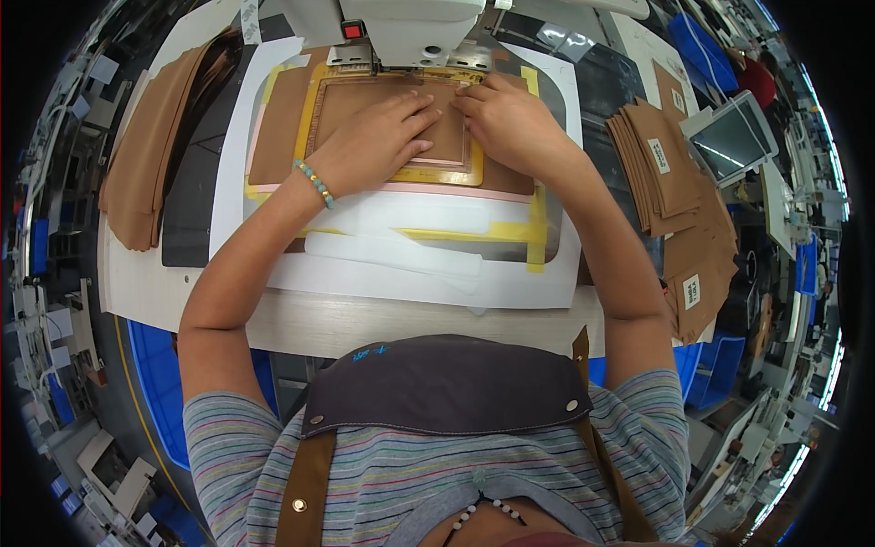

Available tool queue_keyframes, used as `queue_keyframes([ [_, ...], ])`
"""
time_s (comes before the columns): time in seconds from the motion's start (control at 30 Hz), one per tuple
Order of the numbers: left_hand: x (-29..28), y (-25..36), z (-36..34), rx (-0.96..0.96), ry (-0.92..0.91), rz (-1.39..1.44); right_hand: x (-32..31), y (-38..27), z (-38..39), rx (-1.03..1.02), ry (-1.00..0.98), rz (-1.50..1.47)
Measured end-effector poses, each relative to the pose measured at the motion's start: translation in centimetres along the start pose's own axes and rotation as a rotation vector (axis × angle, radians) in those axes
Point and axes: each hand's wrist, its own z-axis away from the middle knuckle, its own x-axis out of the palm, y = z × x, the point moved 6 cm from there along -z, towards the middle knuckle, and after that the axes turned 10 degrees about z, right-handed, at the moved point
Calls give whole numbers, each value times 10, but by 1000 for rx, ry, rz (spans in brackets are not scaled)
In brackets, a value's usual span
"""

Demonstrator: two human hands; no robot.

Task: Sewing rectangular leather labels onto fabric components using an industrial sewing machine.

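Note:
A brown fabric or leather panel point(365, 105) lies inside a yellow rectangular frame point(433, 175) under the white head of a sewing machine point(401, 23). My left hand point(387, 132) rests flat on the panel, fingers stretched out and slightly spread. At the frame's right side, near its upper corner, my right hand point(506, 118) is curled with fingertips pressed down. What those fingertips pinch, if anything, is too small to make out. Larger brown pieces point(278, 137) show on both sides of the frame, over a white sheet point(232, 210) with yellow tape.
Long brown pieces point(150, 164) are stacked at the left. On the right are piles of brown pieces point(652, 164) with white labels, beside a tilted screen point(729, 137). Clear strips point(392, 255) lie near the table's front edge point(437, 319). Blue bins point(150, 383) stand below.

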Motion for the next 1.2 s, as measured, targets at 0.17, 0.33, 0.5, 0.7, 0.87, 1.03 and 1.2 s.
queue_keyframes([
  [0.17, -3, 2, -9, -73, -27, 33, -6, 2, -1, -25, 6, -10],
  [0.33, -7, 6, -19, -84, -7, 55, -12, 6, 2, -52, 53, -89],
  [0.5, -9, 7, -23, -81, 11, 19, -22, 12, 21, -108, 189, -124],
  [0.7, -26, -2, -3, -76, 6, -96, -32, 33, 55, -72, 149, -187],
  [0.87, -51, -10, 23, -102, 104, -18, -40, 23, 61, -100, 159, -302],
  [1.03, -47, -2, 26, -80, 48, 63, -36, -10, 43, -203, 235, -370],
  [1.2, -25, 19, 27, -12, -93, 199, -36, -28, 49, -257, 219, -324],
])
